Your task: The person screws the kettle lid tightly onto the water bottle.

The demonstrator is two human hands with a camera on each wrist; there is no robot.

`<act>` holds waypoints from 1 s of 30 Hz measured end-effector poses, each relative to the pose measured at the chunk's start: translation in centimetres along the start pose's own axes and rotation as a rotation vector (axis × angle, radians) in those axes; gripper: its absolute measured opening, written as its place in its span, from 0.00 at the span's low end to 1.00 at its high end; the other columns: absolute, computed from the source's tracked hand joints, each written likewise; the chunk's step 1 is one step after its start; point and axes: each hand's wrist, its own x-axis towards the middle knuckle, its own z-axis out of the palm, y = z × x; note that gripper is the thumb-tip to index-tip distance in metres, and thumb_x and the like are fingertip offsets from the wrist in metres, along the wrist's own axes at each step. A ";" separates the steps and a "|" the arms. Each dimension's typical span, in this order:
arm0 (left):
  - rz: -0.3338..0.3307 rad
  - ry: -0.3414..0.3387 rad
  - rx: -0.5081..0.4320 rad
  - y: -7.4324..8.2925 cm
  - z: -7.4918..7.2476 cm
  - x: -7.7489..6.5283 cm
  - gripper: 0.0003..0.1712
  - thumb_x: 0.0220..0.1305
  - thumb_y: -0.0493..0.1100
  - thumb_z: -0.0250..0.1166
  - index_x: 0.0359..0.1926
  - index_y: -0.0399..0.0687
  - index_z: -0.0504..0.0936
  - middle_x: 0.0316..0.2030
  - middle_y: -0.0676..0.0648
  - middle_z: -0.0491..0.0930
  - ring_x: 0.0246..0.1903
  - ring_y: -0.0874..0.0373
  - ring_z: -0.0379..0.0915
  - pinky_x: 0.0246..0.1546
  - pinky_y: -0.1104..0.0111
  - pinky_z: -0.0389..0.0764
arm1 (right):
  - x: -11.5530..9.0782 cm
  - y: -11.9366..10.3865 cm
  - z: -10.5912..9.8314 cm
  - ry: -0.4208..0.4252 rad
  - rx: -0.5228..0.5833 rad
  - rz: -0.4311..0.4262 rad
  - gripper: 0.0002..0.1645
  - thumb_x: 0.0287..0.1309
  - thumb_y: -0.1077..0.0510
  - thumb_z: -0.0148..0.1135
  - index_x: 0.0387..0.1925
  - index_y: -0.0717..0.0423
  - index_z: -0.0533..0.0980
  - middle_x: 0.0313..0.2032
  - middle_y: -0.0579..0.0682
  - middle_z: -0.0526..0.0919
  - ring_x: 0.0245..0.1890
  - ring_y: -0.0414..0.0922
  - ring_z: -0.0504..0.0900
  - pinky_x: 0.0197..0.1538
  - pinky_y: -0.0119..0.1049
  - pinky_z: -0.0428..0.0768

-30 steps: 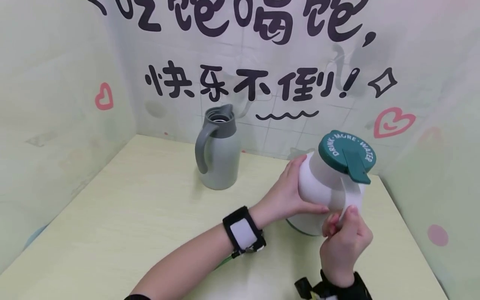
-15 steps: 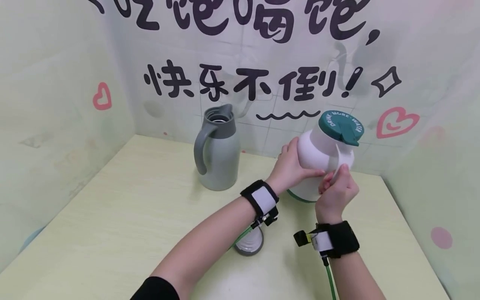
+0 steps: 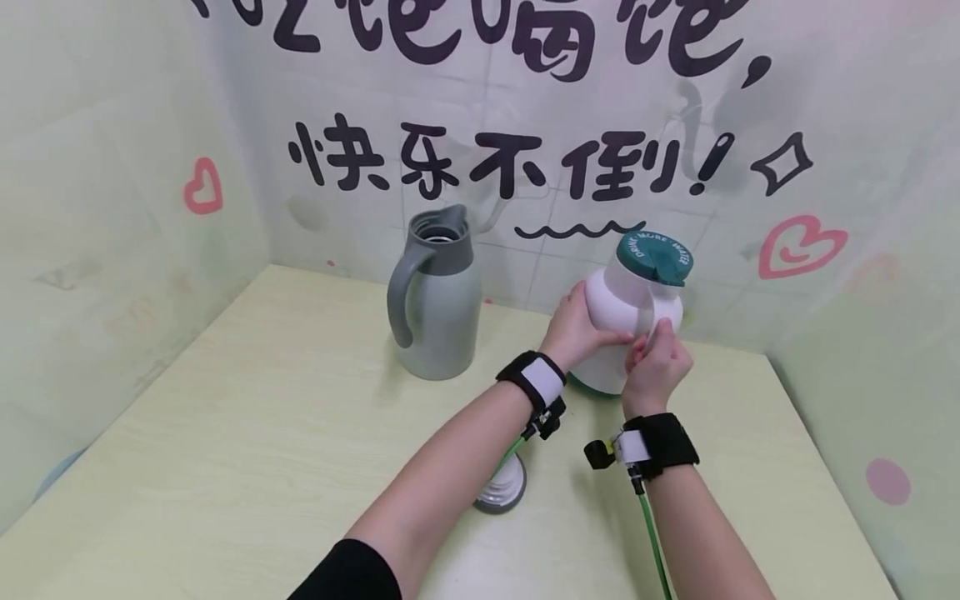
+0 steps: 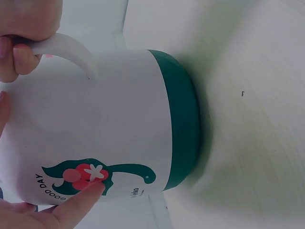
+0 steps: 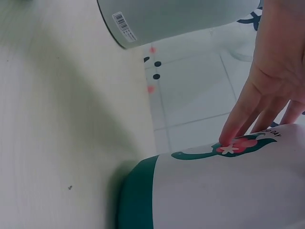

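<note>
A white thermal jug [image 3: 611, 300] with a green lid [image 3: 654, 258] and green base stands at the back right. My left hand [image 3: 577, 333] holds its body from the left, thumb across the front and fingers round the far side. In the right wrist view, those fingers [image 5: 238, 117] lie over the printed flower. My right hand [image 3: 656, 367] grips the jug's handle [image 4: 71, 50], which shows between the fingers in the left wrist view. The green base [image 4: 183, 124] is right at the tabletop, with a shadow beside it.
A grey-green thermal jug [image 3: 442, 321], open at the top, stands at the back, left of the white one. A round grey-and-white ribbed lid [image 3: 504, 485] lies on the table [image 3: 262, 433], partly behind the left forearm. Fabric walls [image 3: 862, 367] enclose the table's back and sides.
Both hands have carried the white jug backward and slightly left, toward the back wall. Its top rose, then came down a little. The ribbed lid has come into view beside the left forearm.
</note>
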 end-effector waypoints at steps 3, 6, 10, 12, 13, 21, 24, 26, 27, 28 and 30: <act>0.003 -0.013 0.012 -0.2 0.4 0.2 0.50 0.41 0.47 0.81 0.63 0.46 0.64 0.51 0.48 0.73 0.48 0.57 0.71 0.48 0.65 0.74 | 0.1 0.1 -0.3 0.013 0.004 0.020 0.30 0.69 0.51 0.49 0.09 0.56 0.66 0.09 0.45 0.66 0.08 0.38 0.63 0.14 0.28 0.59; 0.009 -0.007 0.028 -0.2 0.6 0.3 0.50 0.41 0.48 0.81 0.64 0.47 0.64 0.51 0.48 0.73 0.49 0.56 0.70 0.48 0.64 0.73 | 0.2 0.1 -0.4 -0.002 0.022 0.017 0.31 0.69 0.51 0.49 0.09 0.57 0.66 0.09 0.45 0.66 0.08 0.38 0.62 0.14 0.28 0.59; 0.002 -0.004 0.038 -0.3 0.7 0.2 0.51 0.41 0.49 0.81 0.64 0.48 0.63 0.52 0.48 0.72 0.49 0.56 0.69 0.48 0.65 0.73 | 0.3 0.3 -0.6 -0.007 0.025 0.019 0.31 0.70 0.52 0.48 0.09 0.56 0.66 0.09 0.45 0.66 0.08 0.38 0.62 0.14 0.28 0.59; -0.004 -0.007 0.040 -0.3 0.7 0.1 0.51 0.41 0.49 0.80 0.65 0.48 0.63 0.52 0.48 0.72 0.49 0.56 0.70 0.48 0.64 0.73 | 0.4 0.4 -0.6 -0.006 0.023 0.016 0.31 0.70 0.52 0.48 0.09 0.56 0.66 0.09 0.45 0.66 0.07 0.37 0.62 0.14 0.28 0.59; -0.007 -0.008 0.040 -0.3 0.7 0.1 0.51 0.42 0.49 0.80 0.65 0.48 0.62 0.52 0.48 0.72 0.49 0.56 0.70 0.48 0.64 0.73 | 0.5 0.5 -0.6 -0.009 0.029 0.015 0.31 0.70 0.52 0.47 0.09 0.55 0.66 0.09 0.45 0.66 0.07 0.37 0.62 0.14 0.28 0.59; -0.015 -0.040 0.016 -0.5 0.7 0.1 0.52 0.46 0.48 0.78 0.67 0.48 0.57 0.55 0.45 0.70 0.52 0.54 0.70 0.50 0.61 0.73 | 0.4 0.7 -0.5 -0.041 0.028 -0.017 0.31 0.70 0.53 0.46 0.09 0.55 0.66 0.08 0.44 0.65 0.06 0.37 0.61 0.13 0.28 0.59; -0.025 -0.053 0.021 -0.6 0.7 0.1 0.55 0.47 0.49 0.77 0.69 0.47 0.53 0.57 0.43 0.68 0.53 0.53 0.69 0.52 0.61 0.72 | 0.4 0.8 -0.5 -0.060 0.004 -0.036 0.32 0.71 0.52 0.45 0.08 0.56 0.65 0.08 0.44 0.65 0.07 0.38 0.61 0.13 0.28 0.59; -0.032 -0.059 0.036 -0.7 0.7 0.0 0.57 0.48 0.50 0.77 0.71 0.46 0.51 0.58 0.42 0.68 0.53 0.52 0.69 0.52 0.60 0.72 | 0.4 0.8 -0.5 -0.077 -0.011 -0.047 0.33 0.71 0.52 0.45 0.08 0.57 0.64 0.08 0.45 0.65 0.07 0.38 0.62 0.13 0.28 0.60; -0.038 -0.062 0.040 -0.7 0.7 0.0 0.58 0.49 0.50 0.76 0.72 0.45 0.49 0.59 0.41 0.67 0.54 0.51 0.69 0.53 0.60 0.72 | 0.4 0.9 -0.5 -0.086 -0.020 -0.051 0.33 0.71 0.52 0.45 0.08 0.57 0.64 0.08 0.45 0.65 0.07 0.38 0.62 0.13 0.28 0.60; -0.045 -0.064 0.044 -0.7 0.7 -0.1 0.59 0.49 0.50 0.76 0.72 0.44 0.48 0.60 0.40 0.67 0.54 0.51 0.69 0.53 0.59 0.71 | 0.4 0.9 -0.6 -0.092 -0.029 -0.053 0.34 0.72 0.52 0.44 0.07 0.58 0.64 0.08 0.45 0.65 0.07 0.38 0.62 0.13 0.29 0.60; -0.063 -0.068 0.037 -0.7 0.7 -0.1 0.61 0.49 0.51 0.76 0.73 0.43 0.45 0.61 0.39 0.65 0.55 0.50 0.69 0.54 0.58 0.71 | 0.4 0.9 -0.7 -0.100 -0.040 -0.056 0.34 0.72 0.52 0.44 0.08 0.60 0.64 0.08 0.45 0.65 0.07 0.38 0.62 0.13 0.29 0.61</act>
